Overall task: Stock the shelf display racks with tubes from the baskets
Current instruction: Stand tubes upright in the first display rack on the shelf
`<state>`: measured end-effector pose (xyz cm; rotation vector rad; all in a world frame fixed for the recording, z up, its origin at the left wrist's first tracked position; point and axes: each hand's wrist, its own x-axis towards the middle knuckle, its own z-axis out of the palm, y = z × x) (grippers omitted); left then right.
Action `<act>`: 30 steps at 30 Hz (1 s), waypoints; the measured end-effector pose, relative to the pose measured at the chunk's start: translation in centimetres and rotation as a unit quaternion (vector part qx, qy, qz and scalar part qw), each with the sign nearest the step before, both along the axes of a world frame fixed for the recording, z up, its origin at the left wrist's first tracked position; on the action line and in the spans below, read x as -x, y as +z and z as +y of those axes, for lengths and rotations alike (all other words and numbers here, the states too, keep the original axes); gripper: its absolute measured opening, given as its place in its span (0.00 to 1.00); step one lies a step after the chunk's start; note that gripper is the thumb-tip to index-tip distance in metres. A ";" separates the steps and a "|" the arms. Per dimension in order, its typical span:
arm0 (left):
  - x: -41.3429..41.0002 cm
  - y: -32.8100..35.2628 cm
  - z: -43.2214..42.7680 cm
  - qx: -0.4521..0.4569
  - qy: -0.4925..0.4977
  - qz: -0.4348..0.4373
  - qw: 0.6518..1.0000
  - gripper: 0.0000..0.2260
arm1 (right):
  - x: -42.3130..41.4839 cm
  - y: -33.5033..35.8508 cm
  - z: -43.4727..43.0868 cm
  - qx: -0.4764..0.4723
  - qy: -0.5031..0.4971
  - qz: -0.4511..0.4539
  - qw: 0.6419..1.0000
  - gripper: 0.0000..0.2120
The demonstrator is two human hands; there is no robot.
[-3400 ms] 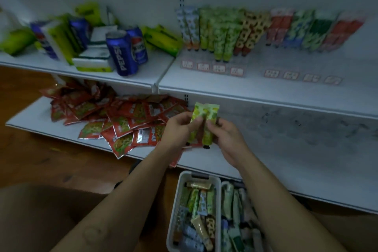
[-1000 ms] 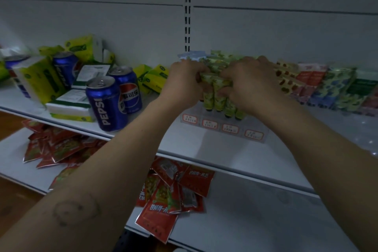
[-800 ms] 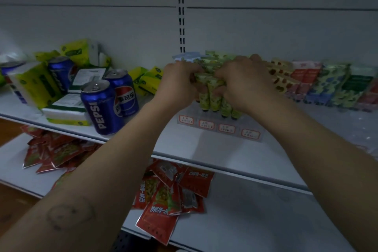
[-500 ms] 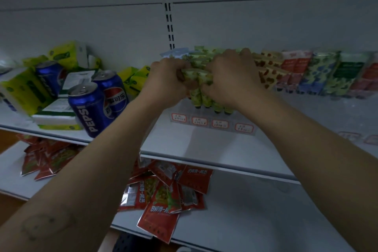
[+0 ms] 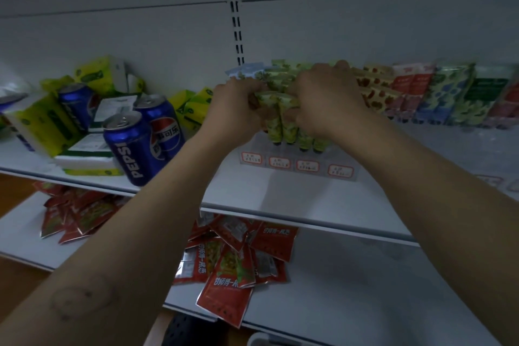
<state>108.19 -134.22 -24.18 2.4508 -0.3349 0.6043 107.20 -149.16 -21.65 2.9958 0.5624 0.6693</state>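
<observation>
Left hand (image 5: 238,109): your fingers are curled and pinch the crimped top of the front green tubes (image 5: 276,123) from the left.
Right hand (image 5: 323,101): your fingers are curled over the same tops, thumb side against the front pair; the fingertips are hidden behind the row.
Green tubes: caps down and tilted, at the front of their lane in the display rack (image 5: 341,157) on the upper shelf (image 5: 280,199), above the price labels (image 5: 307,166).
Reason for the hold: gripping from both sides probably squares the pair and presses it back against the tubes behind, so that it stands in line.
Step in hand: seating this pair; by your grip it seems not yet released.
Other tubes (image 5: 449,93): lanes of different patterns fill the rack to the right, which suggests sorting by design.
Basket (image 5: 269,341): only a white rim shows at the bottom edge; its contents are out of view.
Bystanders: cola cans (image 5: 132,146) to the left and red sachets (image 5: 233,275) on the shelf below, well apart from your hands.
</observation>
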 end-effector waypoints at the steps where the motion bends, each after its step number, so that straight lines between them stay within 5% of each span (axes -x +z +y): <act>1: 0.0 0.0 0.0 0.002 -0.001 -0.002 1.000 0.09 | 0.0 0.0 -0.1 -0.001 0.005 0.001 1.000 0.07; 13: 0.1 -0.6 -0.4 0.017 0.003 -0.028 0.999 0.09 | 0.0 -0.1 0.0 0.029 -0.018 -0.002 0.999 0.17; 20: -0.1 -1.1 -0.3 0.025 -0.006 -0.026 0.999 0.11 | 0.3 -0.6 -0.2 0.009 -0.012 0.010 1.000 0.07; 25: 0.0 -1.0 -0.2 0.018 -0.016 -0.021 0.999 0.13 | 0.0 -0.9 -0.5 -0.003 -0.008 0.006 1.000 0.09; 30: 0.9 -0.9 0.3 -0.043 -0.027 -0.019 0.999 0.20 | 0.8 0.1 -2.0 -0.088 0.038 -0.012 0.995 0.14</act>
